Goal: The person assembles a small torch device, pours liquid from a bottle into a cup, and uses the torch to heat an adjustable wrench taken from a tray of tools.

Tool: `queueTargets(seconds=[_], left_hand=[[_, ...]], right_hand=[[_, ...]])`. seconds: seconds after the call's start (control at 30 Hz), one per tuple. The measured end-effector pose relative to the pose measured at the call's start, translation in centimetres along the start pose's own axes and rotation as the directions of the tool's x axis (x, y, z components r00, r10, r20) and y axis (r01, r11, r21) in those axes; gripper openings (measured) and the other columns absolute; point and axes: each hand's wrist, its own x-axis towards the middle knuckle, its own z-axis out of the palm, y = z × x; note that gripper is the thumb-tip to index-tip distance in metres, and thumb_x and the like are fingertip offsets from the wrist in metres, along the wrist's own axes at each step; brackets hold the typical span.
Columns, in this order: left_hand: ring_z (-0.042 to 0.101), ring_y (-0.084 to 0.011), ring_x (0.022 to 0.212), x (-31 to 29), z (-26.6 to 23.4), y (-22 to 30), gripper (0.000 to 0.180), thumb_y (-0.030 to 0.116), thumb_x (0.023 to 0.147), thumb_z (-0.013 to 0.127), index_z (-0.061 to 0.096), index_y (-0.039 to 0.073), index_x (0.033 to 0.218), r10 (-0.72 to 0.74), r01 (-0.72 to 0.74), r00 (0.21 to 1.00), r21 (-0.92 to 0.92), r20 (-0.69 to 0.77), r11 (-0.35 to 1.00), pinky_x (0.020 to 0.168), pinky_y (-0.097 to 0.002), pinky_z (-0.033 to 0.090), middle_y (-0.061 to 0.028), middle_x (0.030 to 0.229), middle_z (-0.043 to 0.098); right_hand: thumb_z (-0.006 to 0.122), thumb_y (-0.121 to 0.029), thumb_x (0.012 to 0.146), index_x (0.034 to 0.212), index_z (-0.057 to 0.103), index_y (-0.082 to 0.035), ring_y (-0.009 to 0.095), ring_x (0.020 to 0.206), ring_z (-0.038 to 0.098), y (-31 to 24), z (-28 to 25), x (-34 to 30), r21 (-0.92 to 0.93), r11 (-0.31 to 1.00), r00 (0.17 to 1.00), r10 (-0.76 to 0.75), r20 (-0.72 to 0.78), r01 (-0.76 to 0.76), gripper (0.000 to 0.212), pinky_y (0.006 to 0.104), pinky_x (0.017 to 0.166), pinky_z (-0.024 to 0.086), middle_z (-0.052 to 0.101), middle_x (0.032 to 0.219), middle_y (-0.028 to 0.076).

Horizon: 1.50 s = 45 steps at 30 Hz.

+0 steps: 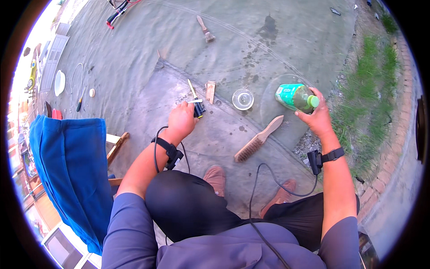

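My right hand grips a clear plastic bottle by its cap end. The bottle has a green label and a light green cap, lies tilted, and holds liquid. My left hand is closed low over the ground cloth, fingers bent. Against its fingertips are a short pale strip and a black tool with yellow parts; what exactly the fingers hold is hidden. Between my hands stands a small clear round container. A wooden-handled wire brush lies nearer my feet.
Just past my left hand lies a small piece of brown cardboard. Farther off is a paintbrush. A blue cloth hangs over a wooden seat at left. A screwdriver lies beyond it. Grass and a brick edge border the right.
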Motion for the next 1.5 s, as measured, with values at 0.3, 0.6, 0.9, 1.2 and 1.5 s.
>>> queueTargets(seconds=[0.3,0.6,0.9,1.2,1.5], left_hand=[[0.063,-0.0371,0.094,0.8,1.4,-0.2,0.041,0.021,0.074,0.077,0.06,0.001,0.105,-0.064,0.062,0.998,-0.143,-0.011,0.988,0.082,-0.0449,0.052,-0.0185,0.099,0.062],[0.068,-0.0244,0.094,1.1,-0.9,-1.6,0.049,0.014,0.078,0.079,0.059,-0.008,0.117,-0.225,0.164,0.974,-0.752,0.021,0.638,0.084,-0.0333,0.055,-0.0186,0.106,0.068],[0.062,-0.0176,0.107,1.3,-11.1,-0.1,0.042,0.012,0.091,0.067,0.05,0.002,0.129,-0.074,-0.062,0.996,-0.992,-0.054,-0.107,0.079,-0.0252,0.045,-0.009,0.119,0.064],[0.061,-0.0187,0.108,0.2,-15.7,1.3,0.046,0.017,0.093,0.067,0.048,0.0,0.131,-0.04,-0.118,0.993,-0.96,-0.112,-0.252,0.08,-0.0266,0.044,-0.0107,0.12,0.063],[0.06,-0.0208,0.113,-0.2,-18.5,3.8,0.046,0.017,0.094,0.066,0.047,0.0,0.133,-0.047,-0.205,0.979,-0.94,-0.2,-0.272,0.082,-0.0273,0.045,-0.0119,0.122,0.061]], right_hand=[[0.089,-0.018,0.061,0.141,0.041,-0.007,0.032,0.126,0.049,-2.8,-0.6,-1.0,0.001,0.998,0.994,0.062,-0.09,-0.062,0.094,0.0413,0.107,0.041,0.048,0.135,0.018],[0.084,-0.021,0.073,0.116,0.057,-0.008,0.023,0.093,0.062,-12.0,-2.4,-1.9,-0.262,0.938,0.909,-0.299,-0.291,0.225,0.052,0.0352,0.077,0.05,0.061,0.1,0.008],[0.085,-0.02,0.067,0.124,0.059,-0.009,0.031,0.115,0.056,-8.7,10.4,-0.7,-0.073,0.986,0.988,-0.148,0.04,0.15,0.064,0.0396,0.099,0.046,0.059,0.12,0.012],[0.085,-0.018,0.065,0.121,0.061,-0.015,0.029,0.114,0.055,-7.0,15.6,0.8,0.048,0.996,0.995,-0.072,0.071,0.069,0.061,0.0388,0.098,0.046,0.058,0.12,0.007],[0.085,-0.022,0.066,0.114,0.063,-0.009,0.029,0.114,0.057,-10.1,12.6,2.5,0.133,0.956,0.964,-0.266,0.009,0.263,0.054,0.0393,0.098,0.047,0.061,0.117,0.01]])
